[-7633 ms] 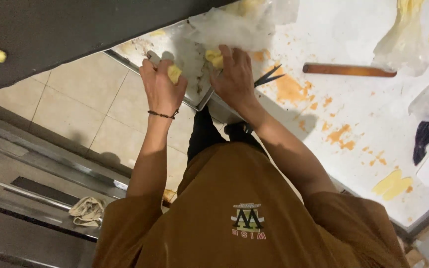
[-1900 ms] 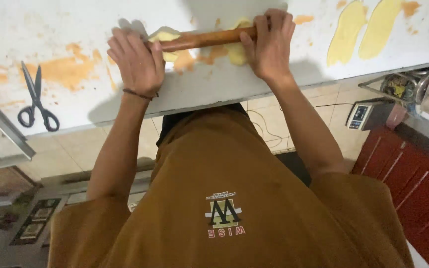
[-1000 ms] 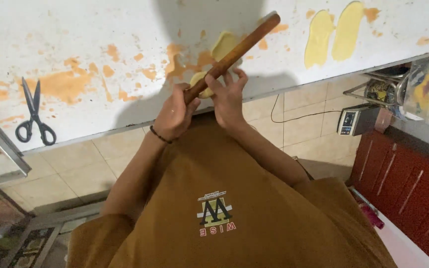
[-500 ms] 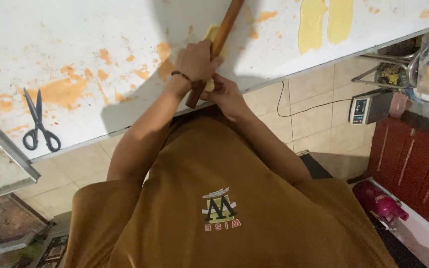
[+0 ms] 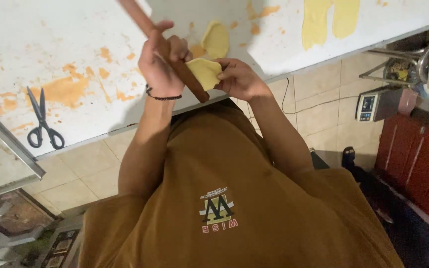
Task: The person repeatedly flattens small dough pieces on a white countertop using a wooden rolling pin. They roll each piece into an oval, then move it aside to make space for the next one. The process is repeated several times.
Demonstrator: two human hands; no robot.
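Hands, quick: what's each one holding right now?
Left hand: closed around the wooden rolling pin.
Right hand: fingers pinching a flat yellow dough piece.

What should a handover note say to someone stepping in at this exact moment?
Left hand: gripping the wooden rolling pin, lifted off the table and tilted.
Right hand: pinching a flattened piece of yellow dough against the pin's lower end.
On the white table: another flattened dough round just beyond the hands, two long rolled strips farther right, scissors to the left.
Done: several pieces rolled flat.
Left: the held piece is not yet laid down.
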